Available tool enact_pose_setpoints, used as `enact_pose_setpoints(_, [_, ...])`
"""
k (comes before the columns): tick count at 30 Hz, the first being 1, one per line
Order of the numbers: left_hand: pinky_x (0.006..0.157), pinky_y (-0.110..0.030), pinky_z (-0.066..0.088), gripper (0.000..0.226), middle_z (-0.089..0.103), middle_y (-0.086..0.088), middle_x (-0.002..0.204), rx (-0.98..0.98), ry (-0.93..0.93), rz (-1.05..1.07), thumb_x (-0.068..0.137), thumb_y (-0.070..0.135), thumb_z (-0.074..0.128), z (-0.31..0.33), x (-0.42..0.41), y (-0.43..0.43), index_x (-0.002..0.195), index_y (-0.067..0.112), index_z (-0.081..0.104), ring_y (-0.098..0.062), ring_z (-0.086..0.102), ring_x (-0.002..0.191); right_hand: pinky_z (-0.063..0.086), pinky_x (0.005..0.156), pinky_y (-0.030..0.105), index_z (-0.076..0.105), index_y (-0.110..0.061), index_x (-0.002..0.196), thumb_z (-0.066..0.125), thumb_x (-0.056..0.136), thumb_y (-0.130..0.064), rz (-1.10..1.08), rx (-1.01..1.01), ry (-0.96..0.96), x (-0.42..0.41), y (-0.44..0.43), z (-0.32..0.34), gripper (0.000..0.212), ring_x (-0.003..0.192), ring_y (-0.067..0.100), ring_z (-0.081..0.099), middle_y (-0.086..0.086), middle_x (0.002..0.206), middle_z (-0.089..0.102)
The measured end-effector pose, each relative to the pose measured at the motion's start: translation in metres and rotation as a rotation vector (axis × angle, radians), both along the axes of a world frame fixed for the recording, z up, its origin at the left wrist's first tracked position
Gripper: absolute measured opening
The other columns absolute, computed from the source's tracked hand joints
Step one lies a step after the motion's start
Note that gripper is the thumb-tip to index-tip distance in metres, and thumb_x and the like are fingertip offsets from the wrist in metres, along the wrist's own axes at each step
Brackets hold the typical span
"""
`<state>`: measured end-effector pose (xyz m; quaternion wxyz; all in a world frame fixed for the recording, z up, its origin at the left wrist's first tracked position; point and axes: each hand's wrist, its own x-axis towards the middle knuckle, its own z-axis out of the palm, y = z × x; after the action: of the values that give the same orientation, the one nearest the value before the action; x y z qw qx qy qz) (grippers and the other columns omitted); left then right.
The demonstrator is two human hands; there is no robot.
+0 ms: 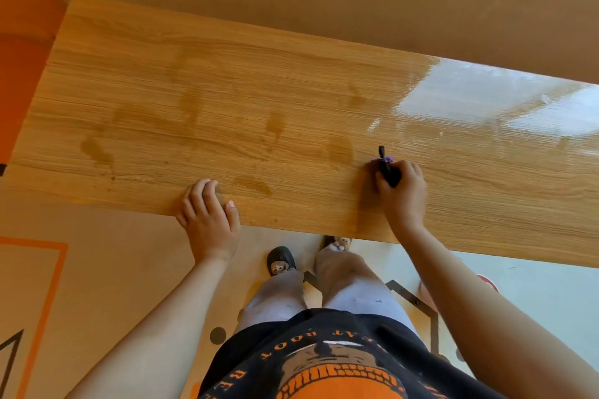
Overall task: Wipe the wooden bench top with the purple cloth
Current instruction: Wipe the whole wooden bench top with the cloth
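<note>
- Standing at the near edge of the worktop [291, 100], we rest our left hand [207, 214] there, fingers loosely spread and holding nothing, probably as a brace.
- Farther in, our right hand [402, 191] has fingers curled tight around the bunched purple cloth [387, 159], pressing it onto the wood; balled up, its long axis can't be told.
- Beyond the cloth, damp smears run lengthwise.

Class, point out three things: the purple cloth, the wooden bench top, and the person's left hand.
Purple cloth [387, 159], head view: bit peeking beyond the right hand's fingers.
Wooden bench top [227, 81], head view: bare middle surface.
Left hand [209, 215], head view: its back.
</note>
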<state>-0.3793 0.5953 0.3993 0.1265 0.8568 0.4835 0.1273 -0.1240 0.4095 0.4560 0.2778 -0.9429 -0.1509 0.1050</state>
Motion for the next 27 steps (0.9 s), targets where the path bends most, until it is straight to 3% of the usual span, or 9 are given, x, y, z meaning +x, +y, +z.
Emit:
enact_pose_setpoints(3, [0.089,-0.048,0.033,0.044,0.048,-0.014,0.133,-0.009,0.018,0.000,0.089,0.029,0.041,0.001,0.000,-0.001,0.125,0.004,0.048,-0.037,0.042,0.118,0.038,0.074,0.029,0.061,-0.008,0.102,0.067,0.083,-0.017,0.060,0.022,0.013,-0.024,0.029,-0.002,0.022,0.092,0.024,0.053,0.008,0.102,0.057])
enact_pose_setpoints(5, [0.089,-0.049,0.033,0.045,0.047,-0.014,0.134,-0.014,0.028,0.001,0.089,0.029,0.040,0.003,0.000,-0.001,0.125,0.004,0.048,-0.037,0.041,0.119,0.035,0.074,0.025,0.061,-0.009,0.107,0.066,0.085,-0.018,0.225,0.048,0.023,-0.051,0.056,-0.004,0.024,0.092,0.019,0.051,0.005,0.102,0.056])
enact_pose_setpoints(8, [0.088,-0.048,0.033,0.045,0.046,-0.013,0.134,-0.014,0.058,0.014,0.089,0.030,0.041,0.005,0.000,-0.002,0.125,0.004,0.048,-0.036,0.041,0.118,0.043,0.072,0.032,0.060,-0.009,0.110,0.065,0.085,-0.013,0.525,0.059,0.022,-0.091,0.088,-0.005,0.026,0.098,0.024,0.051,0.008,0.104,0.056])
enact_pose_setpoints(11, [0.087,-0.049,0.033,0.045,0.046,-0.014,0.134,0.002,0.085,0.011,0.090,0.031,0.040,0.007,0.000,-0.003,0.126,0.004,0.048,-0.036,0.041,0.116,0.047,0.071,0.038,0.060,-0.008,0.111,0.067,0.083,-0.017,0.664,0.071,0.042,-0.099,0.091,-0.004,0.030,0.101,0.028,0.051,0.011,0.104,0.057])
enact_pose_setpoints(15, [0.088,-0.050,0.033,0.046,0.046,-0.014,0.134,0.000,0.077,0.035,0.090,0.031,0.038,0.006,0.003,-0.003,0.126,0.004,0.049,-0.037,0.041,0.115,0.044,0.071,0.031,0.061,-0.011,0.106,0.066,0.085,-0.027,0.502,0.114,0.050,-0.049,0.060,-0.003,0.027,0.090,0.021,0.052,0.005,0.100,0.057])
enact_pose_setpoints(21, [0.088,-0.049,0.033,0.047,0.047,-0.015,0.133,0.020,0.062,0.049,0.088,0.032,0.037,0.003,0.003,-0.003,0.125,0.004,0.049,-0.038,0.042,0.114,0.036,0.071,0.028,0.061,-0.010,0.101,0.065,0.085,-0.022,0.056,0.047,0.028,0.065,0.002,0.001,0.021,0.090,0.024,0.054,0.007,0.098,0.057])
enact_pose_setpoints(27, [0.084,-0.049,0.034,0.048,0.049,-0.016,0.131,-0.027,0.077,0.049,0.088,0.032,0.036,0.011,0.005,-0.007,0.124,0.003,0.050,-0.038,0.044,0.110,0.045,0.076,0.033,0.059,-0.007,0.102,0.065,0.085,-0.017,-0.019,0.048,0.033,0.035,0.043,-0.001,0.021,0.092,0.025,0.055,0.008,0.103,0.057])
